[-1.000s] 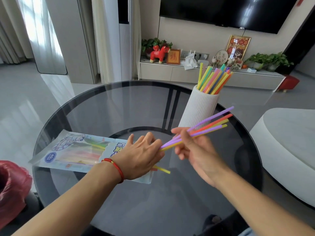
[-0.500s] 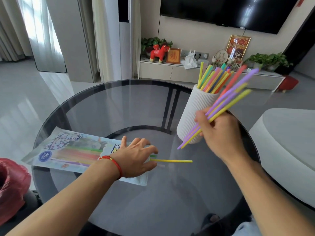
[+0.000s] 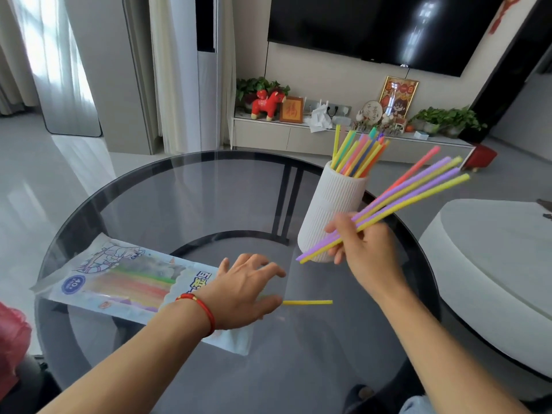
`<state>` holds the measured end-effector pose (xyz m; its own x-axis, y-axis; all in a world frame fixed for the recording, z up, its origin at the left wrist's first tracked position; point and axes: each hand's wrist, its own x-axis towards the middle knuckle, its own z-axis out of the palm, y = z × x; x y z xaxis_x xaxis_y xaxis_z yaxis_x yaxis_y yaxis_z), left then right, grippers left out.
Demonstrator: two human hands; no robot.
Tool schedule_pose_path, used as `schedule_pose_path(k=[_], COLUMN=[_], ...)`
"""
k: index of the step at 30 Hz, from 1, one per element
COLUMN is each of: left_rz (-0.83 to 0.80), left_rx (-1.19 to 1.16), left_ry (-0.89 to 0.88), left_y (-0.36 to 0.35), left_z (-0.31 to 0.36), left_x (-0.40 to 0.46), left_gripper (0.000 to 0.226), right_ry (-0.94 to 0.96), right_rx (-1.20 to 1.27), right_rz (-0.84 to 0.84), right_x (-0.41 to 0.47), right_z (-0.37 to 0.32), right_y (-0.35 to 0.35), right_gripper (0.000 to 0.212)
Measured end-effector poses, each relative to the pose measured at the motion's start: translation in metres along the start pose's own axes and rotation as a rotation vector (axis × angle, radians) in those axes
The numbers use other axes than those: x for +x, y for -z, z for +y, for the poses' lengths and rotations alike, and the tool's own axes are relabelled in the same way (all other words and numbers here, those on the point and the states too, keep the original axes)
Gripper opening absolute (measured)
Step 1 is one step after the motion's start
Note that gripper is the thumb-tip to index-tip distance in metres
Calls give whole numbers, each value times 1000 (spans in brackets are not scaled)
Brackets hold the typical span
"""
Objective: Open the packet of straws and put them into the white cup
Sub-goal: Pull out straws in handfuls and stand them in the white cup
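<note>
A ribbed white cup (image 3: pixel 334 210) stands on the round glass table (image 3: pixel 167 198) with several coloured straws upright in it. My right hand (image 3: pixel 363 249) grips a bundle of straws (image 3: pixel 409 192), purple, yellow and red, slanting up to the right just beside the cup. My left hand (image 3: pixel 248 291) rests with fingers spread on the open end of the straw packet (image 3: pixel 119 282), which lies flat and still shows coloured straws inside. One yellow straw (image 3: pixel 307 302) lies on the glass, poking out from under my left fingers.
A pale rounded seat (image 3: pixel 490 264) sits right of the table. A red bag (image 3: pixel 12 348) shows at the lower left edge. Behind the table runs a low cabinet (image 3: pixel 298 138) with plants and ornaments under a wall television.
My right hand lifted the bundle away from the packet to beside the cup, then tilted the straws lower to the right. My left hand opened flat on the packet; a yellow straw slid out.
</note>
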<state>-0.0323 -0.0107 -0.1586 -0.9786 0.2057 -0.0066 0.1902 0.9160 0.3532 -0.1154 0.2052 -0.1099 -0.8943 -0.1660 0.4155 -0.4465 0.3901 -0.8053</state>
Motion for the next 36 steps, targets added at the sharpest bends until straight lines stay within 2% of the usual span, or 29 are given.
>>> schedule_pose_path(k=[3, 5, 8, 11, 19, 22, 26, 29, 32, 33, 36], left_rz=[198, 257, 259, 262, 273, 268, 255, 275, 282, 279, 268], left_rx=[-121, -123, -115, -123, -143, -133, -126, -166, -178, -173, -139], left_ry=[-33, -42, -43, -44, -63, -63, -42, -38, -33, -30, -34], left_y=[8, 11, 10, 12, 14, 14, 15, 17, 18, 18, 19], left_z=[3, 4, 3, 2, 6, 5, 2, 1, 2, 2, 1], left_x=[1, 1, 0, 1, 0, 0, 1, 1, 1, 1, 0], left_gripper=[39, 40, 41, 43, 43, 42, 43, 44, 44, 44, 45], right_ry=[27, 72, 147, 194, 160, 141, 154, 214, 322, 343, 346], right_rx=[243, 348, 330, 181, -383, -332, -188, -170, -187, -235, -523], right_rz=[188, 295, 393, 441, 213, 206, 293, 350, 298, 262, 89], right_x=[14, 30, 58, 79, 99, 100, 105, 109, 112, 114, 113], right_z=[-13, -26, -48, -58, -66, -74, -87, -91, -92, -92, -84], right_y=[22, 37, 54, 61, 42, 40, 44, 49, 48, 46, 37], right_gripper=[37, 36, 34, 35, 46, 40, 23, 47, 74, 72, 41])
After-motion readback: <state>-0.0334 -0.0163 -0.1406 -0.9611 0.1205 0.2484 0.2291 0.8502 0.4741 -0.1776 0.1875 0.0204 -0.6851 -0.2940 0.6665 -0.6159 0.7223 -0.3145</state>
